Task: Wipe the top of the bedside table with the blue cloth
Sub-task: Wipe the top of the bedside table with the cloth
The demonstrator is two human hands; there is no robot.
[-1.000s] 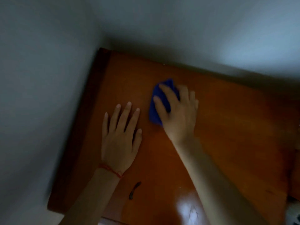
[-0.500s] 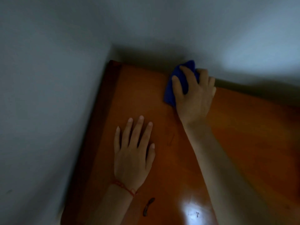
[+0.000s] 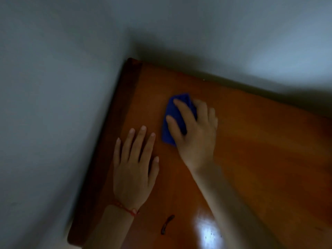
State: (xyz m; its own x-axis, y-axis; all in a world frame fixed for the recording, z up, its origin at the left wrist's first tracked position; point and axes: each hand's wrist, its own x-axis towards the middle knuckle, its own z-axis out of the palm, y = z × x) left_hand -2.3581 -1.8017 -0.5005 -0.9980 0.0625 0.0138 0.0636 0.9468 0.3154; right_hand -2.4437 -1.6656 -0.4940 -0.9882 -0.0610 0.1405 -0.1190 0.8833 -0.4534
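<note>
The right hand lies on top of the cloth and presses it down on the table. Its fingers are a little bent over the cloth, with the thumb and first finger spread on the blue part. It is hard to tell if the fingers curl around the cloth or just push on it. Most of the cloth sticks out on the thumb side of that hand and past its fingertips.

The left hand lies flat on the table, just beside the cloth, near the table's dark left edge. Its fingers are straight and a bit apart, and it holds nothing. A red string goes around that wrist.

A small dark thing lies on the table near the left wrist. A bright shine is on the wood beside the right arm. Grey walls meet at the far corner of the table.
</note>
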